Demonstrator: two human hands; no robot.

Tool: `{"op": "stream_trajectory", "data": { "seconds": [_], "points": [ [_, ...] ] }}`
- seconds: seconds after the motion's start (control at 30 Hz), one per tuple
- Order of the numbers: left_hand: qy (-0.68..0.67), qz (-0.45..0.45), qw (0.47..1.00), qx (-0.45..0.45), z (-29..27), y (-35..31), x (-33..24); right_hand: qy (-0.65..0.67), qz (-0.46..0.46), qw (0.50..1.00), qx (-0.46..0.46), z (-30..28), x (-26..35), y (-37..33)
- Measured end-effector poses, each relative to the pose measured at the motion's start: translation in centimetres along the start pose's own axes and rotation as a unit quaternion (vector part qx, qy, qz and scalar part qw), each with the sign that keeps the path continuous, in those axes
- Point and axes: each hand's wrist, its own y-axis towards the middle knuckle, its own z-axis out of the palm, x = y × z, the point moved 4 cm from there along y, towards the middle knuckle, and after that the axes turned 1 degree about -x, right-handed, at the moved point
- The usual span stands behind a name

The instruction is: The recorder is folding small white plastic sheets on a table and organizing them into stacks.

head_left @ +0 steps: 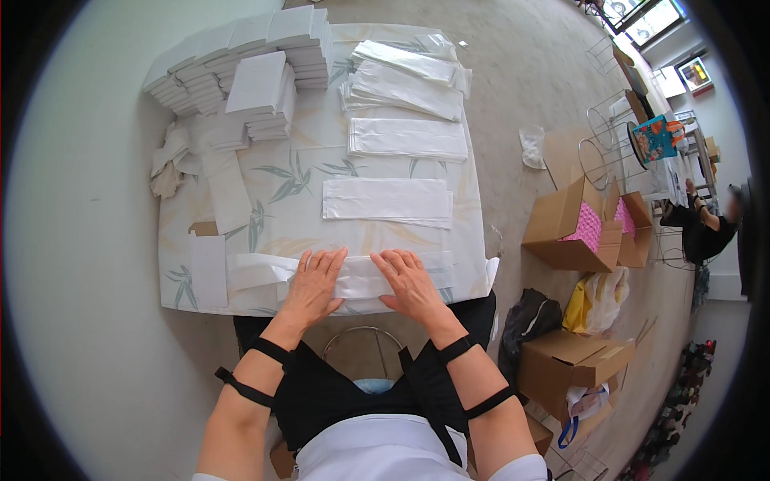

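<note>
At the table's near edge, a long white folded strip (361,282) of thin, slightly shiny sheet lies crosswise. My left hand (315,282) rests palm down on its left part, fingers stretched toward the far side. On the right part, my right hand (412,282) lies much the same way, fingers outstretched and slightly bent. Both thumbs point inward along the near edge. A loose white band (257,271) runs out left of my left hand. Just beyond my hands is a flat pile of white strips (387,200); whether the strips are paper or plastic, I cannot tell.
More strip piles (407,139) lie farther back on the patterned tablecloth (273,216). Tall stacks of white packets (273,36) fill the back left beside the wall. A white upright box (208,268) is at left. Cardboard boxes (569,228) and bags stand on the floor at right; a person (710,228) sits beyond.
</note>
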Motion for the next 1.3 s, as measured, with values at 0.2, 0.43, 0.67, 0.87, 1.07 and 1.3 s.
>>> {"op": "stream_trajectory", "data": {
  "seconds": [0.2, 0.43, 0.67, 0.87, 1.07, 1.3],
  "points": [
    [0.005, -0.009, 0.996, -0.085, -2.0, -0.7, -2.1, 0.089, 0.065, 0.981, -0.158, -1.4, -1.6, -2.0],
    [-0.177, -0.043, 0.972, -0.15, 1.4, 2.1, -6.3, 0.093, 0.513, 0.816, -0.249, -1.2, -7.9, -7.4],
    [-0.118, -0.105, 0.978, -0.14, 3.5, 2.9, -5.8, 0.051, 0.51, 0.821, -0.251, -0.5, -8.2, -7.3],
    [-0.026, 0.003, 0.994, -0.102, 3.8, 2.9, -7.3, 0.073, 0.496, 0.825, -0.261, -0.6, -8.1, -7.4],
    [0.011, 0.016, 1.0, 0.0, 5.7, 2.8, -7.1, 0.081, 0.477, 0.828, -0.285, 0.3, -8.4, -7.8],
    [0.007, 0.04, 0.999, -0.007, 5.1, 3.0, -7.5, 0.323, 0.515, 0.736, -0.297, 0.9, -8.8, -9.2]
  ]
}}
